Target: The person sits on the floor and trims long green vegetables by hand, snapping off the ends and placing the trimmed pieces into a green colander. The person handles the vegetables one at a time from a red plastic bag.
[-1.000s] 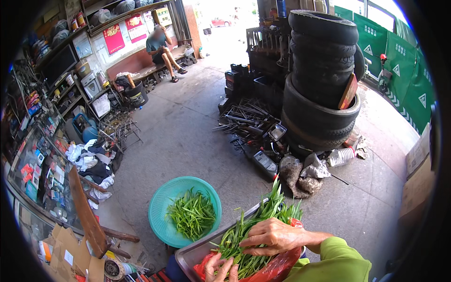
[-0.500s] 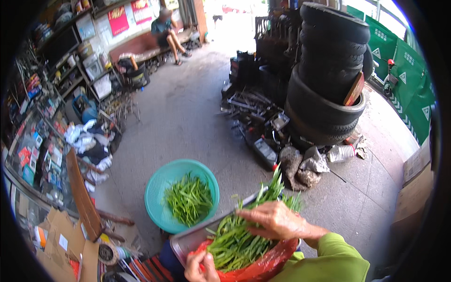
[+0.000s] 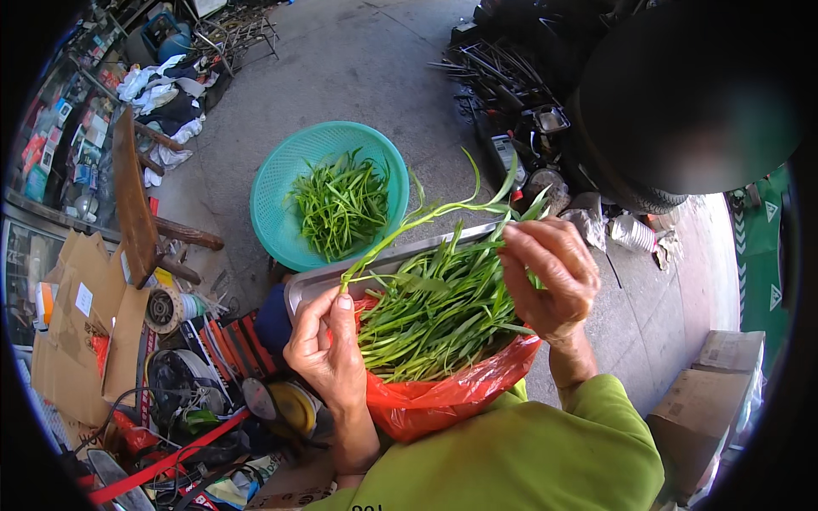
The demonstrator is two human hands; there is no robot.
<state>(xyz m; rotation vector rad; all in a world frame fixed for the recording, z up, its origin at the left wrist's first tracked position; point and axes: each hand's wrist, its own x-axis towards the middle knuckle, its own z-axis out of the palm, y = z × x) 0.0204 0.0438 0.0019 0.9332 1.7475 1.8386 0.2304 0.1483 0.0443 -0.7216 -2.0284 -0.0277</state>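
Two bare hands work over a heap of greens [image 3: 434,307]. The left hand [image 3: 331,351] has thumb and forefinger pinched together on the lower end of one stem [image 3: 415,220], just beyond the near left corner of the heap. From that grip the stem slants up and to the right, passing over the rim of the tray [image 3: 296,288], and its leafy end splits into several thin leaves close to the right hand.

The right hand [image 3: 552,277] hangs over the right side of the heap, fingers curled and pointing left. Leaf tips show just beside its fingertips, but I cannot tell whether it grips any of them.

The heap lies in a red bag [image 3: 434,409], whose crumpled edge shows along the near side, next to the person's yellow-green shirt [image 3: 503,460]. The tray's metal edge shows beyond and to the left of the bag.

Just past the tray, to the left, sits a round turquoise basket [image 3: 271,200] with more cut greens [image 3: 341,204] piled in its middle.

On the left are a brown wooden chair [image 3: 135,196], some flattened cardboard [image 3: 68,349] and a pile of cloths [image 3: 175,102]. Metal tools [image 3: 503,77] lie on the floor at upper right, a ribbed clear bottle [image 3: 632,232] nearer. Cardboard boxes [image 3: 694,409] stand at lower right. A dark blur covers the upper right corner.
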